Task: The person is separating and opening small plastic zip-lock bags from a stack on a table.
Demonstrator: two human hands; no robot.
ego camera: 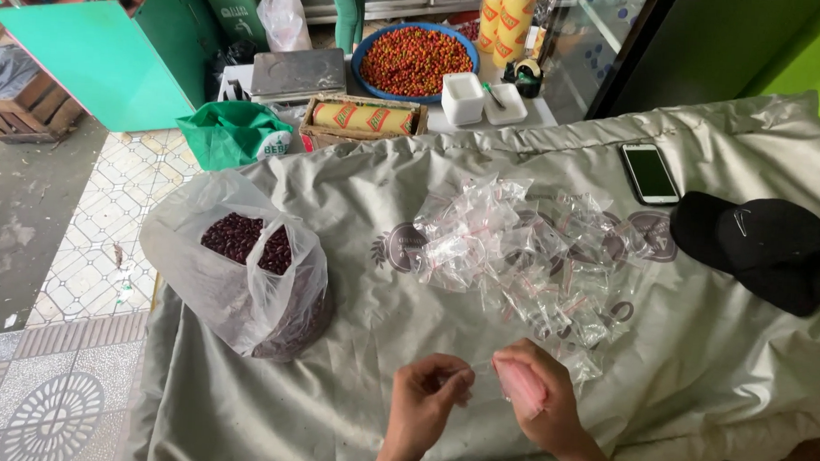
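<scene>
On the grey cloth [376,386], both hands [485,404] pinch one small clear bag [520,385], bean sack [242,269] and bag pile [529,254] nearby.

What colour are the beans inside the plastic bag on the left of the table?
Dark red-maroon; the beans sit in a translucent plastic bag, seen best in the head view.

Both hands work at the near edge of the grey cloth [356,191]: the left hand [426,402] and right hand [541,398] pinch a small clear bag [514,383] between them. A heap of clear bags [529,250] lies just beyond, a sack of dark beans [247,269] to the left.
</scene>
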